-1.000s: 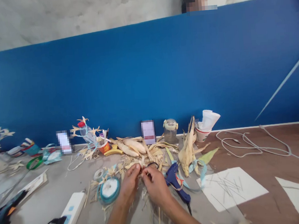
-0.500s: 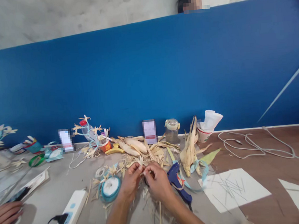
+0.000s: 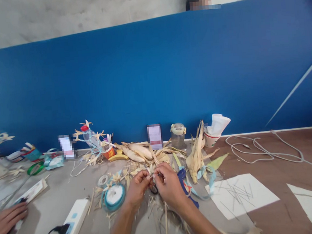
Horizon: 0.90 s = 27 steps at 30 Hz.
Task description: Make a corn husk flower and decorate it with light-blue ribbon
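My left hand (image 3: 138,187) and my right hand (image 3: 169,184) meet over the middle of the table, both closed in a pinch. Between their fingertips is a small pale corn husk flower (image 3: 150,170), partly hidden by the fingers. Beside my left hand lies a spool of blue ribbon (image 3: 113,197), with small husk flowers (image 3: 116,176) behind it. A dark blue glue gun (image 3: 182,178) lies right of my right hand, which covers part of it. Corn cobs (image 3: 139,151) and husk scraps lie beyond the hands.
A white power strip (image 3: 72,224) lies at the left front, near a co-worker's hand (image 3: 8,218). A dried husk bundle (image 3: 196,157), a jar (image 3: 178,136) and a phone (image 3: 154,137) stand at the back. Thin wires lie on white paper (image 3: 259,197). A white cable (image 3: 266,151) runs right.
My right hand has shifted slightly up and its fingers have drawn closer round the husk flower, covering more of the glue gun. The co-worker's hand has moved slightly right.
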Motion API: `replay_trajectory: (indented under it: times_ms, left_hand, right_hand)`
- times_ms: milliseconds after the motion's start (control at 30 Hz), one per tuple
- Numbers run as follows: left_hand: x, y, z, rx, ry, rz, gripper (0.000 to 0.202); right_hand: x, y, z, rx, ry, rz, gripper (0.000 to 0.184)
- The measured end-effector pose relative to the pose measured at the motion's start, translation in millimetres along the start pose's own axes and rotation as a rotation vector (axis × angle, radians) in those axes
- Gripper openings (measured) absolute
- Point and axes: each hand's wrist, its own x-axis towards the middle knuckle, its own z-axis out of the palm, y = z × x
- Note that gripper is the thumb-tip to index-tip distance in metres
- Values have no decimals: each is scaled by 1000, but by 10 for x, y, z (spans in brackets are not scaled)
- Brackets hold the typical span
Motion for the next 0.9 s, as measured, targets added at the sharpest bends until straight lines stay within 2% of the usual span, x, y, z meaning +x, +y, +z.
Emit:
replay_trajectory:
  times_ms: [267,667,900]
  left_hand:
    - [-16,17,14,191,-42,45,23]
    - [-53,66,94,230,-14,35,22]
    - [-24,-18,63,276,13,86,24]
  right_hand:
    - [-11,5,-11,-118,0,-9,12]
    - [-23,29,-13,-278,-6,-60,13]
    - [-23,40,-10,-234,-3,-37,13]
